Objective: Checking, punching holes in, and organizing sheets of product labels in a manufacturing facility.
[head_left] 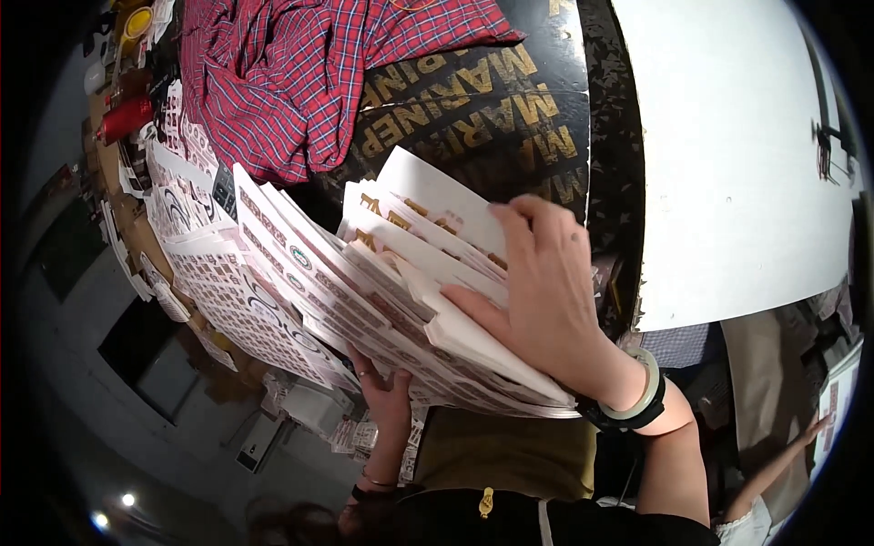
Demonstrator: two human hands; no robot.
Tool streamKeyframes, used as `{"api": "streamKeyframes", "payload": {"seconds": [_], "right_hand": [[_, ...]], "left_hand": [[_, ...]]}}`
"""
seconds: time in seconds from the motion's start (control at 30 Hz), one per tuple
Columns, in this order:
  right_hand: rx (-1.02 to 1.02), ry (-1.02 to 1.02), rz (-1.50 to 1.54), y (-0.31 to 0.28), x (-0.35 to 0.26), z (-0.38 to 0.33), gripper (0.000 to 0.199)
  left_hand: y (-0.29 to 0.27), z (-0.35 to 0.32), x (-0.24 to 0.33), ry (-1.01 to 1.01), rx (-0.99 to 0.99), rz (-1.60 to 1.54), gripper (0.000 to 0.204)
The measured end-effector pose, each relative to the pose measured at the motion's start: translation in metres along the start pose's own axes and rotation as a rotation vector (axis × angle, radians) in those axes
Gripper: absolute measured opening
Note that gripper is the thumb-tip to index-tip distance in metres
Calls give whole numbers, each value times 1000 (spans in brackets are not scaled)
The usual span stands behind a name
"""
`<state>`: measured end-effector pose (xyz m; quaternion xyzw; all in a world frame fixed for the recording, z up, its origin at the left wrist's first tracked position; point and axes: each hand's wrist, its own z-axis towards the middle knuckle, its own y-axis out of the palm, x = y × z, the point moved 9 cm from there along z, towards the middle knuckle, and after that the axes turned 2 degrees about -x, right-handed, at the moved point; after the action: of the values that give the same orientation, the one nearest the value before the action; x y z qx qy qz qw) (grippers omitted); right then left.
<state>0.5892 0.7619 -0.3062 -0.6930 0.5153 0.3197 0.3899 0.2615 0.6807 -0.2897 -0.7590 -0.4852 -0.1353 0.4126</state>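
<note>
A thick stack of printed paper sheets (364, 300) leans upright in front of me, its layers fanned apart along the upper edge. Brown and red patterns cover the near sheets; gold print shows on some farther back. My right hand (551, 291) grips the stack's right side, thumb on the near layers and fingers curled over the far white sheet (437, 182). At the lower left edge, my left hand (387, 396) holds the stack from below, its fingertips partly hidden behind the paper. Left of the stack lie more patterned printed sheets (241, 291).
A red checked cloth (300, 82) lies at the far side on a black board with gold lettering (510, 118). To the right stands a large white panel (737, 155). A red bottle-like object (126, 118) sits far left. Another person's arm (774, 473) reaches in at lower right.
</note>
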Motion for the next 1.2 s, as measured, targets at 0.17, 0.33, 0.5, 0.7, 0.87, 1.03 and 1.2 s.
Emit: {"api": "streamKeyframes", "payload": {"seconds": [0.17, 0.33, 0.5, 0.7, 0.87, 1.03, 1.2], "right_hand": [[207, 113, -318, 6, 7, 0, 84], [161, 91, -449, 15, 11, 11, 55], [9, -296, -84, 24, -37, -10, 27], [-763, -205, 435, 40, -56, -29, 31], [-931, 256, 977, 94, -2, -11, 46], [-152, -438, 324, 99, -29, -9, 42], [-442, -321, 354, 140, -31, -6, 46]], "left_hand": [[5, -2, 6, 96, -60, -43, 99], [1, -2, 6, 99, -26, 18, 101], [-13, -2, -21, 21, -19, -32, 99], [-20, -8, -39, 17, -87, 172, 91], [-25, -15, -72, -58, -99, 181, 79], [-34, -18, -104, -114, -97, 161, 75], [-14, -33, -130, -124, -32, -56, 76]]}}
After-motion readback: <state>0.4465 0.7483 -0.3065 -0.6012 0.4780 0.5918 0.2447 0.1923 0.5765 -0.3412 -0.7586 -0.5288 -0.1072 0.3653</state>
